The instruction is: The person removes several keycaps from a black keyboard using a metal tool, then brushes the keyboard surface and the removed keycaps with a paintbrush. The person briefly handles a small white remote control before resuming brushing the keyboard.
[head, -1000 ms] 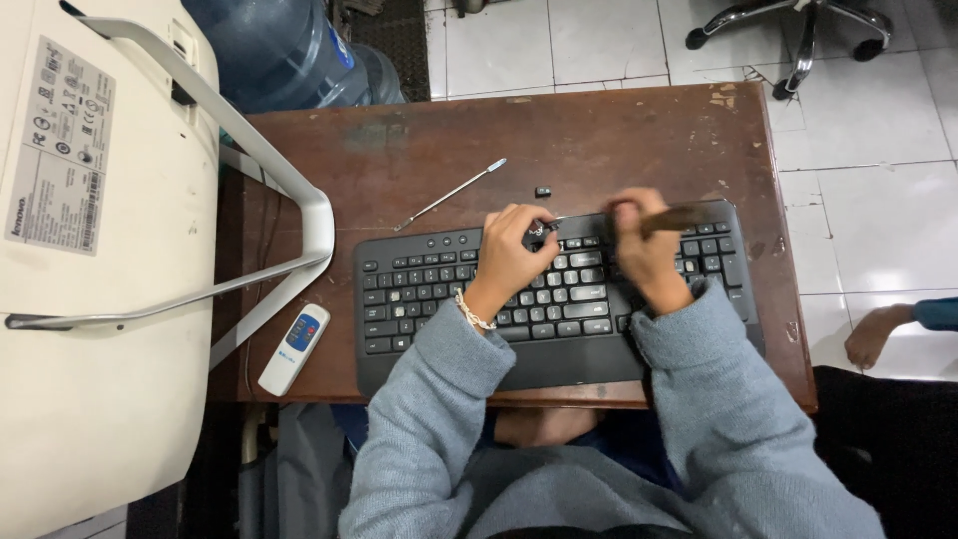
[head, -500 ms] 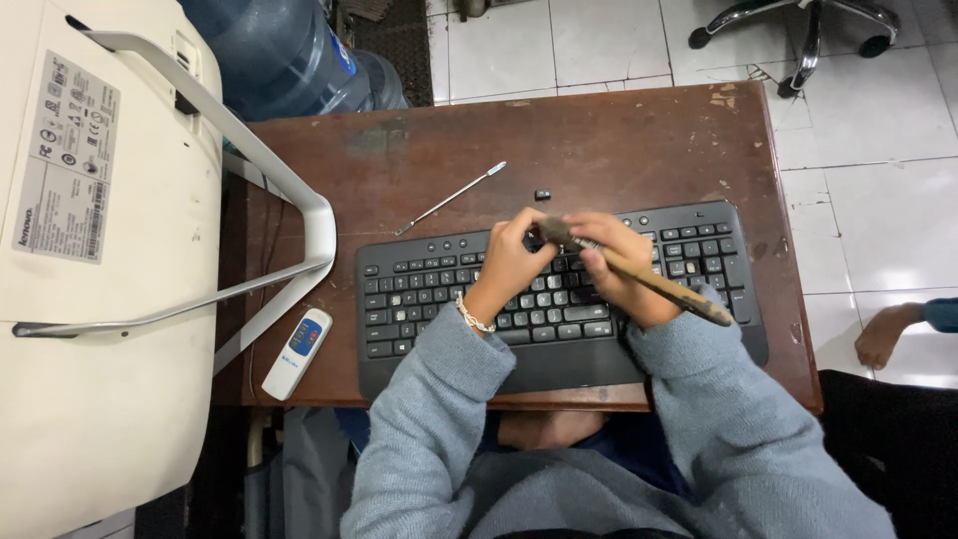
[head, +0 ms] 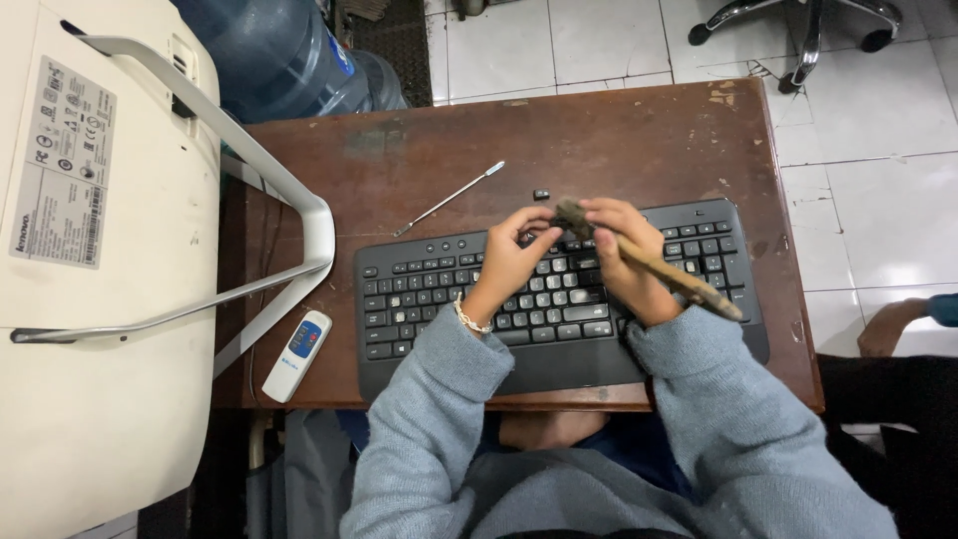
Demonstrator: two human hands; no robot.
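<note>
Left hand (head: 511,255) hovers over the middle of the black keyboard (head: 439,299), its fingers curled narrow, pinching toward the bristle head of a worn brush (head: 649,262); whether it holds a small keycap I cannot tell. Right hand (head: 624,255) grips that brush, whose long axis runs from the head between both hands down toward the tabletop's (head: 619,140) right front edge. Beyond the keyboard lie a thin metal tool (head: 449,198) and a loose black keycap (head: 541,194).

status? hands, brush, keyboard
Right hand grips wooden-handled brush, bristles up by left hand fingertips. Both over black keyboard. Loose keycap and thin metal tool on desk behind; nothing blocking.
</note>
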